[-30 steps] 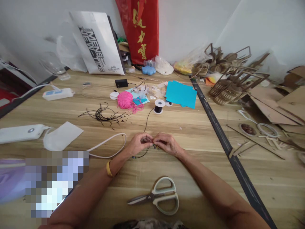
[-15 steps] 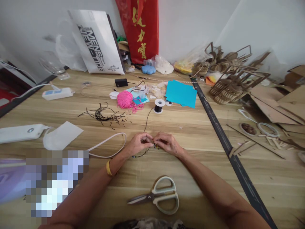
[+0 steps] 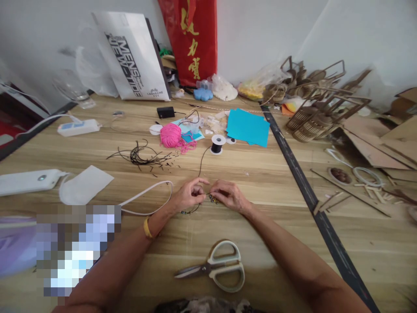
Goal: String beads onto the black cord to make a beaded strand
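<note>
The right hand (image 3: 230, 195) pinches black cord (image 3: 200, 165) over a wooden table (image 3: 267, 187), partly hiding small beads (image 3: 213, 200). The left hand (image 3: 190, 194) has its index finger (image 3: 202, 181) apart; whether it grips cord cannot be told. Pixelation obscures something beside the left forearm (image 3: 130, 248).

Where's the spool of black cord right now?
Head view: the spool stands on the table beyond the left hand and right hand, just right of centre, between the pink yarn ball and the blue sheets.
</note>
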Demonstrator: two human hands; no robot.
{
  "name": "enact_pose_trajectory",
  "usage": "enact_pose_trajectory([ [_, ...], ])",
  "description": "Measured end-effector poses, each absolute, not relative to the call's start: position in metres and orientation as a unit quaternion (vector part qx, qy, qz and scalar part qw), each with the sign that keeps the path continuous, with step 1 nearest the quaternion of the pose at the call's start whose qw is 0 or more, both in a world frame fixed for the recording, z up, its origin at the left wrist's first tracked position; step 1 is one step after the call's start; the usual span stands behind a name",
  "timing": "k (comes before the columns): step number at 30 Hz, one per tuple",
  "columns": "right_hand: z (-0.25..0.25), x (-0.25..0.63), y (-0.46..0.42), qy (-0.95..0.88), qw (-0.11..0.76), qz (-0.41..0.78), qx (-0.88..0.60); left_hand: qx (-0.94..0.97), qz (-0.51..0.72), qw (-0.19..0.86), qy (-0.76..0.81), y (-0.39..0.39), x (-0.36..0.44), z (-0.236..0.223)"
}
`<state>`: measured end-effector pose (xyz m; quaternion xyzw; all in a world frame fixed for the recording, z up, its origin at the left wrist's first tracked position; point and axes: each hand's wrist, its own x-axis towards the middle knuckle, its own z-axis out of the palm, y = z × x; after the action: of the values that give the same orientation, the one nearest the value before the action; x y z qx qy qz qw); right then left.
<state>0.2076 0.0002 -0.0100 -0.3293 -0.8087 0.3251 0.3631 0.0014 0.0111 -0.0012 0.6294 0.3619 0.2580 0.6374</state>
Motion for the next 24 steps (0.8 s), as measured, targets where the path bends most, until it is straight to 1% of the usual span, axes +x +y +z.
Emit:
enact_pose_trajectory([
  [7,-0.013,0.207,0.001,-0.808,0.369,0.322,-0.328,0.617,0.281,0.635,0.371,0.012,0.002,-0.009],
  [12,-0.012,0.207,0.001,-0.807,0.366,0.325,-0.331,0.612,0.271,0.637,0.384,0.011,0.003,-0.007],
  [24,-0.013,0.208,0.002,-0.811,0.359,0.327,-0.328,0.638,0.248,0.584,0.436,0.008,0.010,0.006],
])
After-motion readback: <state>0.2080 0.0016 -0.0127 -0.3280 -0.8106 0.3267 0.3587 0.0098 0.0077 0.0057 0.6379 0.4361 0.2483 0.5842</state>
